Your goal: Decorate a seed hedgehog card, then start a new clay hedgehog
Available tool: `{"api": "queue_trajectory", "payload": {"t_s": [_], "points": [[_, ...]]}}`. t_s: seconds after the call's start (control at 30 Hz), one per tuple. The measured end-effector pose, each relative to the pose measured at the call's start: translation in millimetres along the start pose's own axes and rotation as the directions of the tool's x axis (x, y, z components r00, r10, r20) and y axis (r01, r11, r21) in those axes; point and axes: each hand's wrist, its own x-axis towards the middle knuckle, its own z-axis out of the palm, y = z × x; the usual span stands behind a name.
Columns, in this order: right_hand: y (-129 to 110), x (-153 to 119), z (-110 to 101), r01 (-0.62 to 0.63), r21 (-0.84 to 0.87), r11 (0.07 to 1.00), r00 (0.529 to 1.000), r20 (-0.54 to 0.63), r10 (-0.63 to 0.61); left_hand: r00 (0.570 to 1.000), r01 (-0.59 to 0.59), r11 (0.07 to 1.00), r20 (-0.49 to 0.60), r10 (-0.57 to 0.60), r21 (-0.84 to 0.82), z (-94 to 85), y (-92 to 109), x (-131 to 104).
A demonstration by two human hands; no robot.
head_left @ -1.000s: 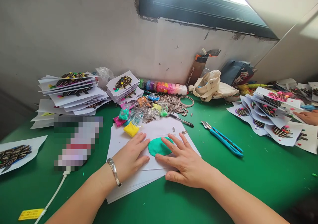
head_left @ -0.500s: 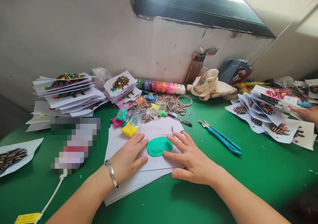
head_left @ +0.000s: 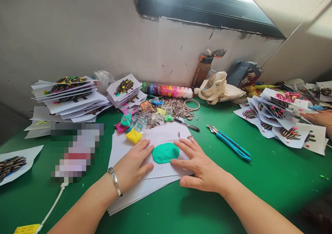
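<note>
A flattened oval of teal modelling clay (head_left: pixel 166 153) lies on white paper (head_left: pixel 155 173), which tops a loose stack of sheets. At the oval's left edge rests my left hand (head_left: pixel 136 159), fingers extended over the paper, with a silver bangle on the wrist. My right hand (head_left: pixel 198 165) spreads along the clay's right side, its fingertips at the edge and the thumb apart. Neither hand grips anything. Two loose sunflower seeds (head_left: pixel 190 137) lie on the paper beyond my right fingers.
Beyond the paper are clay packets (head_left: pixel 134 134), a sunflower seed pile (head_left: pixel 178 109) and a pen (head_left: pixel 187 124). A blue utility knife (head_left: pixel 230 144) lies right. Stacks of seed pictures (head_left: pixel 70 106) stand left and right (head_left: pixel 277 113). Another person's hand (head_left: pixel 317 117) is far right.
The whole view has shifted very slightly. Both my hands stay about the clay in nearly the same pose, and the clay keeps its shape.
</note>
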Motion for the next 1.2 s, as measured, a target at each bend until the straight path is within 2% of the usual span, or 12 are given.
{"api": "queue_trajectory", "payload": {"t_s": [0.17,0.27,0.37,0.5,0.67,0.83,1.0,1.2], "points": [[2.5,0.9,3.1,-0.085,0.012,0.996,0.995,-0.043,0.086,1.000,0.008,1.000,0.011,-0.008,0.007,-0.9,1.4,0.3],[1.5,3.6,5.8,-0.118,-0.030,0.993,0.993,-0.018,0.117,0.998,0.039,0.999,0.053,-0.039,0.006,-8.2,8.4,2.5],[0.8,5.5,8.4,-0.154,-0.053,0.987,0.987,-0.053,0.151,0.992,0.063,0.998,0.104,-0.065,0.020,-16.7,15.7,4.9],[1.3,6.2,10.8,-0.220,-0.097,0.971,0.973,-0.088,0.212,0.994,0.050,0.999,0.094,-0.051,0.015,-21.2,19.4,6.4],[0.4,7.2,12.3,-0.244,-0.097,0.965,0.967,-0.094,0.235,0.994,0.055,0.998,0.098,-0.056,0.020,-19.9,18.8,6.2],[-4.5,10.4,14.0,-0.201,-0.146,0.969,0.978,-0.095,0.188,0.996,0.042,0.999,0.073,-0.041,0.001,-18.3,17.0,5.3],[-11.0,12.5,13.7,-0.171,-0.175,0.970,0.983,-0.102,0.154,0.992,0.064,0.998,0.109,-0.066,0.018,-19.9,19.2,5.9],[-17.2,14.5,17.3,-0.057,-0.192,0.980,0.995,-0.094,0.039,0.997,0.040,0.999,0.073,-0.040,-0.003,-18.0,18.2,5.0]]}}
